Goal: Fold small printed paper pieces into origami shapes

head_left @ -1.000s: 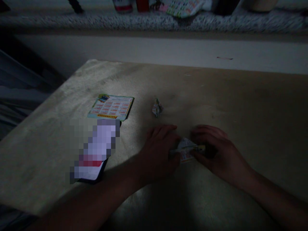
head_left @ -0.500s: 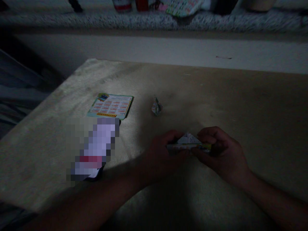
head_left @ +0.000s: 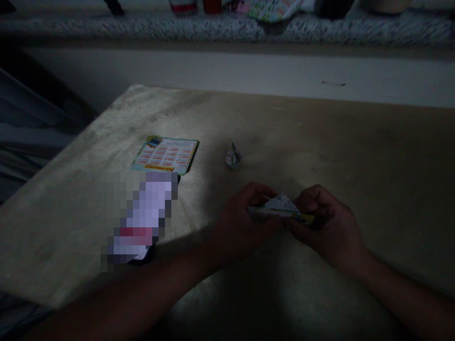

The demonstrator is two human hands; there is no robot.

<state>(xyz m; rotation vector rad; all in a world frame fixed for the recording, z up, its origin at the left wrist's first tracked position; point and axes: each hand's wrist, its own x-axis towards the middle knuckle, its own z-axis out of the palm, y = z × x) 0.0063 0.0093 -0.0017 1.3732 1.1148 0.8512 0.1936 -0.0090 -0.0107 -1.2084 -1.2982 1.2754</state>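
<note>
Between my two hands is a small piece of folded printed paper (head_left: 280,204), with a pointed triangular top and a flat band along its lower edge. My left hand (head_left: 245,220) is closed on its left end, thumb along the near side. At the other end, my right hand (head_left: 325,220) pinches the paper near a yellow patch, its thumb under the band and its fingers curled behind. Beyond them on the table stands a small folded paper piece (head_left: 233,157), printed and peaked, touched by neither hand.
A printed calendar card (head_left: 165,155) lies on the table (head_left: 373,156) to the left. Nearer me is a phone-like device (head_left: 145,213), its screen blurred out. Behind the table, a speckled stone ledge (head_left: 142,28) holds several containers and a patterned packet (head_left: 273,9).
Both hands keep hold of the folded paper, whose left side now stands slightly more apart near my left fingers. The whole view has shifted a little.
</note>
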